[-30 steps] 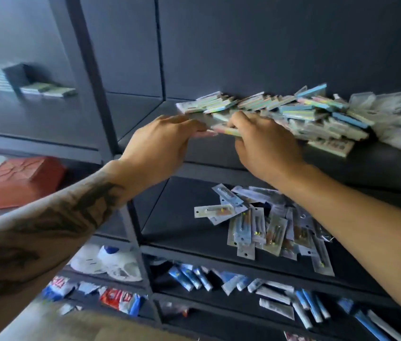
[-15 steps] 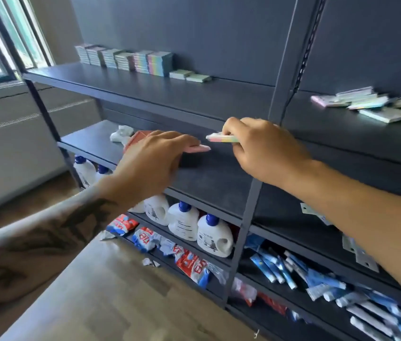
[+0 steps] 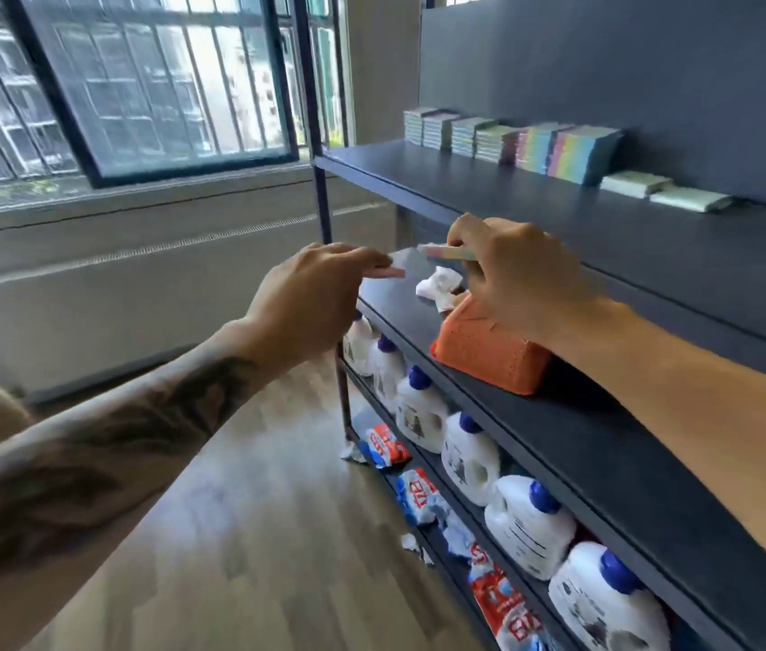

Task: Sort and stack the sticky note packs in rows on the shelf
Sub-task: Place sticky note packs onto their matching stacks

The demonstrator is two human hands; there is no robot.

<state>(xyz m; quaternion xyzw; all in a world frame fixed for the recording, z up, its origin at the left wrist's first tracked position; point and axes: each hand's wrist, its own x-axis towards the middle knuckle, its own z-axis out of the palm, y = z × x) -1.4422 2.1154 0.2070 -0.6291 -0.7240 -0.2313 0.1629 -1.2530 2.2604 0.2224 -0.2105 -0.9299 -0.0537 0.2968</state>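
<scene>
Head view looks along a dark blue metal shelving unit (image 3: 653,256) standing beside a barred window (image 3: 137,86). On its top shelf a row of upright stacked sticky note packs (image 3: 512,140) runs along the back wall, the stacks touching one another; the nearer stacks show pastel rainbow edges, the farther ones look pale green and white. Just beside the near end of the row lie two flat pale green packs (image 3: 667,192), side by side and not stacked.

The left hand (image 3: 306,303) is held out in front of the shelf's end, fingers curled, pinching a thin pink sticky note pack (image 3: 386,273) between thumb and fingertips. The right hand (image 3: 517,274) is raised next to it, just below the top shelf's front edge, gripping a thin pastel multicoloured sticky note pack (image 3: 447,252) by one end. Both packs are held flat and level in the air, near each other but apart, neither on any shelf.

On the middle shelf, under the right hand, sits an orange rectangular block (image 3: 489,354), with a crumpled white wrapper (image 3: 437,286) just beyond it. The lower shelf holds a line of white plastic jugs with blue caps (image 3: 531,528), standing upright shoulder to shoulder. Below them, on the lowest level, red, white and blue soft packets (image 3: 418,495) lie loosely, with a few scraps on the wooden floor (image 3: 254,533).
</scene>
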